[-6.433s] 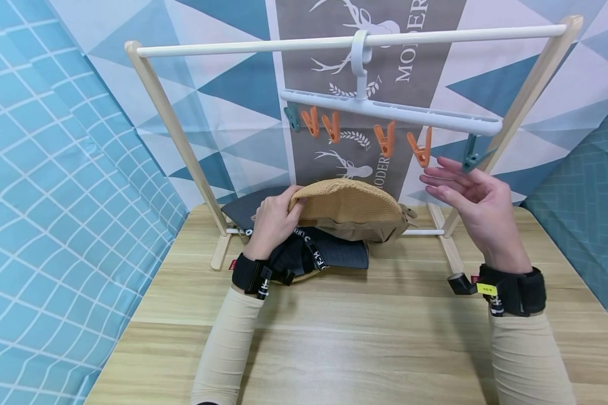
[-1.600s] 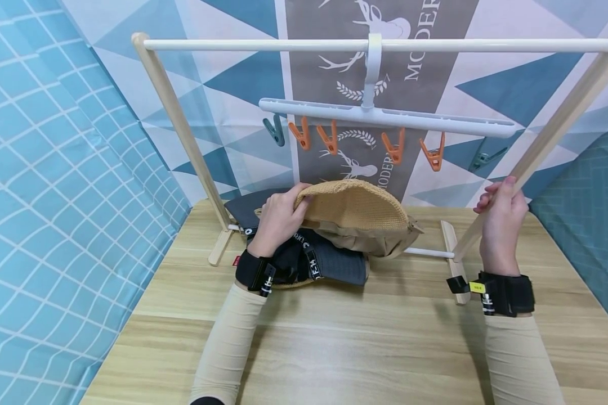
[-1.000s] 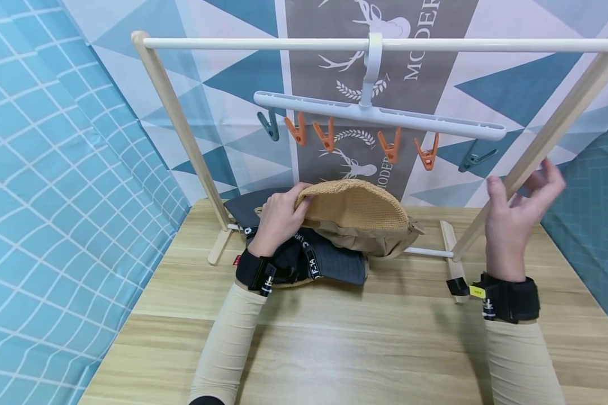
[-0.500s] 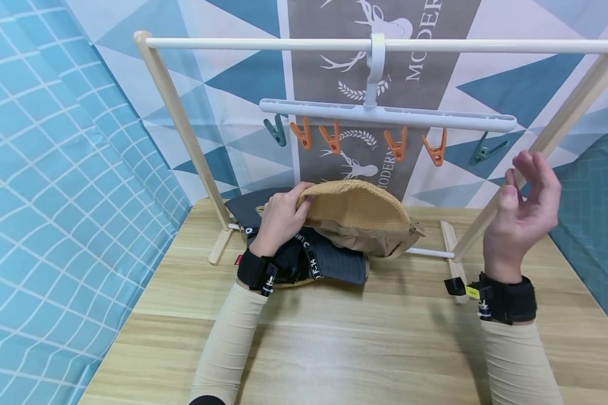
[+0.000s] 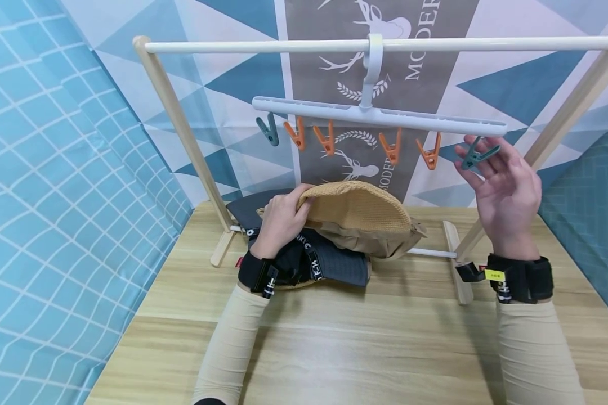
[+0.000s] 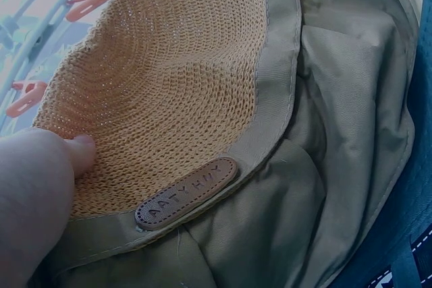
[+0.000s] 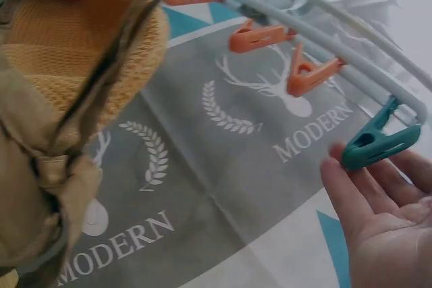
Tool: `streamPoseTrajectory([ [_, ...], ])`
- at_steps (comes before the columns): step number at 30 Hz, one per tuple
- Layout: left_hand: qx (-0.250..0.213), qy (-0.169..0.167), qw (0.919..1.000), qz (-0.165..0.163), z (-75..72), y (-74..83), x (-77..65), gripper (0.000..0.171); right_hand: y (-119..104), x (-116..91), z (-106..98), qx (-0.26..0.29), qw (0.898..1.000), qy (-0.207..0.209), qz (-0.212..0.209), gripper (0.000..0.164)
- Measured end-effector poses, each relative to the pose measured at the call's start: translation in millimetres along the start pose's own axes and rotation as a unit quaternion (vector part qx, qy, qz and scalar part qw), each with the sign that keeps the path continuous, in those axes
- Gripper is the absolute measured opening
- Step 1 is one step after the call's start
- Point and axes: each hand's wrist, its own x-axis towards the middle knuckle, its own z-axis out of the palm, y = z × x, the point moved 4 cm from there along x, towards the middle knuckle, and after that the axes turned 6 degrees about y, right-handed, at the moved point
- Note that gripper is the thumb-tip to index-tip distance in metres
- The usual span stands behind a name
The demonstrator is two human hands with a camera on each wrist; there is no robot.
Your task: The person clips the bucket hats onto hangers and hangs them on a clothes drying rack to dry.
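With thumb and fingers my left hand [image 5: 282,220] pinches the woven straw brim of a tan sun hat [image 5: 365,216]. A leather label [image 6: 187,195] on its cloth band shows in the left wrist view. My right hand [image 5: 509,194] is raised, palm showing and fingers loosely bent, right behind the teal clothespin [image 5: 478,154] at the hanger's right end. Its fingertips lie at the clothespin [image 7: 378,141] in the right wrist view without squeezing it. The white hanger [image 5: 380,115] also bears several orange clothespins [image 5: 391,147] and another teal clothespin [image 5: 268,130].
A wooden rack with a white rail [image 5: 258,46] carries the hanger. Under the sun hat lies a dark grey hat [image 5: 342,264] with a lettered strap, on the wood-grain table [image 5: 334,349]. A patterned cloth backdrop [image 5: 243,157] stands behind; the rack's right post [image 5: 577,107] rises near my right hand.
My right hand first left the right-end clothespin for the rack's right post, then let go and came back behind that clothespin. The hanger sways slightly. My left hand keeps hold of the sun hat.
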Motion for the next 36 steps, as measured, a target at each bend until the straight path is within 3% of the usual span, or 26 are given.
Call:
streamPoseTrajectory([
  [20, 0.000, 0.010, 1.0000, -0.001, 1.8, 0.2, -0.4, 0.030, -16.0, -1.5, 5.9, 0.062, 0.997, -0.052, -0.006, 0.031],
  [30, -0.033, 0.033, 0.9989, 0.003, 3.7, 5.2, 0.3, 0.034, -16.3, -3.0, 9.0, 0.000, 0.995, -0.096, 0.024, 0.029],
  [36, -0.040, 0.038, 0.9984, 0.009, 3.1, 8.0, -1.5, 0.037, -7.5, -6.2, 23.7, -0.040, 0.986, -0.155, 0.049, 0.035],
])
